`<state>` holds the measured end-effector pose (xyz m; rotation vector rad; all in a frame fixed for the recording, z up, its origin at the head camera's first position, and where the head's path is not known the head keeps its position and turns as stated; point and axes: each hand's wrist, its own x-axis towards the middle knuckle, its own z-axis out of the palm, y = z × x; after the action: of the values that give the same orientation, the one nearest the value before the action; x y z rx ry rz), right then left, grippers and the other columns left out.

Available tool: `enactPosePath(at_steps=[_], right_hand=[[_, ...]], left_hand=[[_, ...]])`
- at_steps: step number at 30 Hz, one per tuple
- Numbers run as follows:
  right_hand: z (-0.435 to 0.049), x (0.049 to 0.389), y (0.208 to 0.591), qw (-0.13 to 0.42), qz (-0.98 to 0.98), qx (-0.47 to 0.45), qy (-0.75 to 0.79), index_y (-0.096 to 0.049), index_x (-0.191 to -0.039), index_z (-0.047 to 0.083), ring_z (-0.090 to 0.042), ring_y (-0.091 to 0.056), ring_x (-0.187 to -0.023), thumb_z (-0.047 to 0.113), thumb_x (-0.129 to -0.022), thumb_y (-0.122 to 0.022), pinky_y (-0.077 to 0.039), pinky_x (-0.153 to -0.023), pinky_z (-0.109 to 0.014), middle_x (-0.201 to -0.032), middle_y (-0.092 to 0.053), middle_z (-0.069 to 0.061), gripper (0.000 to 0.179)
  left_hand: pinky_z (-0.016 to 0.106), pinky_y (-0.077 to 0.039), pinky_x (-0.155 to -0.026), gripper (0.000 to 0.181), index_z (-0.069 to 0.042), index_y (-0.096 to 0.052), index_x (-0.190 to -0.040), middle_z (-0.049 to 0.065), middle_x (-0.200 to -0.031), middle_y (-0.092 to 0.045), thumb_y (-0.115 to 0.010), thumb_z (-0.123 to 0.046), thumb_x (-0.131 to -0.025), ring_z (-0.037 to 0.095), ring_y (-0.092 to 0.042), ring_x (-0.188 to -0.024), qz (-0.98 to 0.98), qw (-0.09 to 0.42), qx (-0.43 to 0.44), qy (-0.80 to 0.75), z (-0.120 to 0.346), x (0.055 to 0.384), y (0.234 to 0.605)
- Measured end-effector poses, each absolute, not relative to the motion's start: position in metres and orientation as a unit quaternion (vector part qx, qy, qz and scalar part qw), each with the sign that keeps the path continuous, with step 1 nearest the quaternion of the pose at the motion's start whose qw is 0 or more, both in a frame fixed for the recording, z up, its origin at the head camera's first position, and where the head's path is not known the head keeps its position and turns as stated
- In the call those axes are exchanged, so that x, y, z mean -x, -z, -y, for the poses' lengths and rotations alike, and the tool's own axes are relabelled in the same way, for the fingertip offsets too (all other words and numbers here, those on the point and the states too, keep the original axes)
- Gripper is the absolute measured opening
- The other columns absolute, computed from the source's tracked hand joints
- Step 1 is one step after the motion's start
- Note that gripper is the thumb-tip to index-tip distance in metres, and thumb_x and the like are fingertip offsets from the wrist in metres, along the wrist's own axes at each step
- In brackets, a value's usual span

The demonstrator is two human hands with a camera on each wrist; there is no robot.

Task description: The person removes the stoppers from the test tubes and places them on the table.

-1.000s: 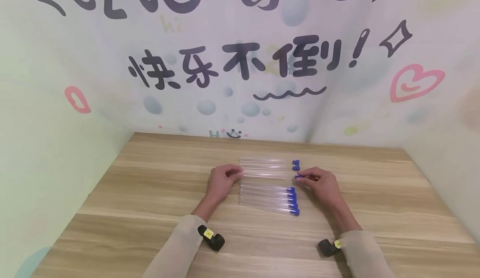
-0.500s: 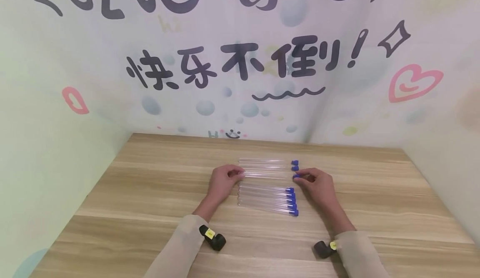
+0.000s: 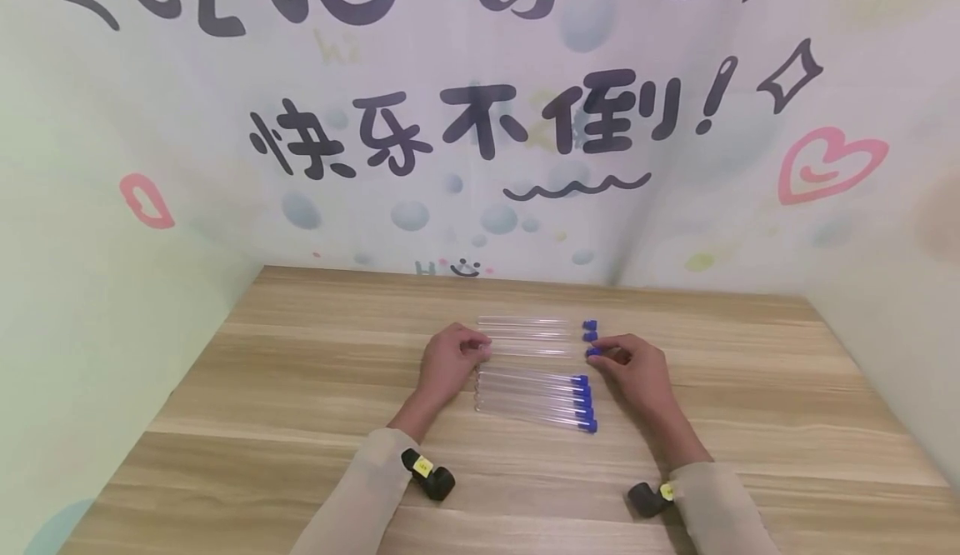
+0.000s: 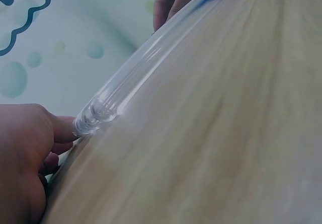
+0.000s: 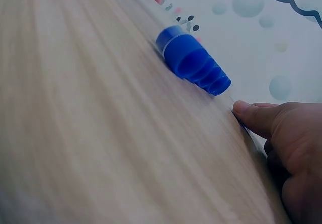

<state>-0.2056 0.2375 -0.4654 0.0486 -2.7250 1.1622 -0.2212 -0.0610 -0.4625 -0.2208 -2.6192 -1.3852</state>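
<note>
In the head view, my left hand [image 3: 448,365] pinches the rounded end of a clear test tube [image 3: 536,353], which lies flat with its open end to the right. My right hand [image 3: 639,372] pinches a small blue cap [image 3: 593,352] close to that open end; a small gap shows between them. Behind the held tube lie a few uncapped tubes [image 3: 525,321], with loose blue caps [image 3: 590,324] to their right. Nearer me is a row of several tubes [image 3: 525,395] with blue caps on. The right wrist view shows the row's capped ends [image 5: 188,55]; the held cap is hidden there.
All of it lies on a wood-grain table [image 3: 315,388]. Behind the table's far edge hangs a white printed backdrop [image 3: 375,222]. A pale wall [image 3: 135,305] borders the table on the left. Black wrist cameras [image 3: 430,478] sit on both cuffs.
My right hand has shifted a little left with the blue cap, toward the tube's open end. My left hand has moved slightly to the right at the tube's rounded end.
</note>
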Motion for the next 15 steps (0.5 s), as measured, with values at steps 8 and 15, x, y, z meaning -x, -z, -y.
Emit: enactPosePath(at_steps=[8, 15], right_hand=[[-0.2359, 0.2053, 0.4647, 0.090, 0.914, -0.014, -0.395, -0.071, -0.105, 0.015, -0.018, -0.052, -0.077, 0.025, -0.083, -0.076, -0.043, -0.065, -0.030, -0.093, -0.063, -0.001, 0.025], [-0.2361, 0.2056, 0.4638, 0.089, 0.914, -0.012, -0.396, -0.071, -0.105, 0.014, -0.019, -0.051, -0.078, 0.025, -0.082, -0.076, -0.043, -0.065, -0.030, -0.093, -0.063, -0.002, 0.026]], left_hand=[[0.034, -0.046, -0.072, 0.013, -0.016, -0.075, -0.092, -0.005, -0.089, -0.063, -0.078, -0.020, -0.080, 0.014, -0.059, -0.082, 0.886, 0.082, 0.067, 0.452, 0.0593, 0.2213, 0.4617], [0.034, -0.047, -0.072, 0.013, -0.017, -0.075, -0.093, -0.006, -0.089, -0.063, -0.078, -0.021, -0.081, 0.014, -0.059, -0.082, 0.885, 0.078, 0.063, 0.454, 0.0589, 0.2222, 0.4617]])
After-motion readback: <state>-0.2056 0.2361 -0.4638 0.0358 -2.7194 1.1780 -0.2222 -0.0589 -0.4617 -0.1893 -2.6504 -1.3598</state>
